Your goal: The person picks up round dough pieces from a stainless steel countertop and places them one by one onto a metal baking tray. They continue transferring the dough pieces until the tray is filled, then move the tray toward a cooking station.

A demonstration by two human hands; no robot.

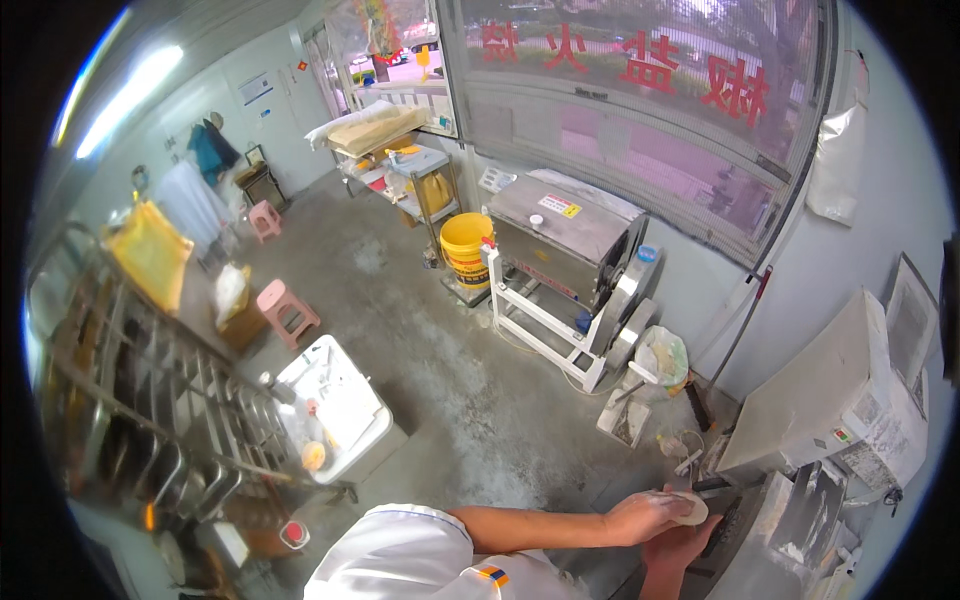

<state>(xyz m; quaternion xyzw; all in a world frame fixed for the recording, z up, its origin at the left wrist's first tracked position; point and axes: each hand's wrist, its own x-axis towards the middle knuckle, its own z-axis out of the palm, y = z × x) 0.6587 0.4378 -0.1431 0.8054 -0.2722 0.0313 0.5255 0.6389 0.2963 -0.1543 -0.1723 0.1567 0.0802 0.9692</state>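
Both of my hands meet at the lower right around a pale, round, flat piece of dough [692, 509]. My left hand [645, 517] comes across from the left, its fingers closed over the disc's near side. Just below, my right hand [676, 546] is pressed up against the dough's underside; some of its fingers are hidden behind the disc and the left hand. Beside the hands stands a floury metal machine [785, 520] with dark slanted plates.
A large pale boxy machine [810, 390] stands at the right wall. Ahead are a steel-lidded machine on a white frame [565, 215], a yellow bucket [467, 250] and a lined bin [660, 355]. At left are a white tub [345, 405], pink stools [285, 305] and a metal rack [150, 390].
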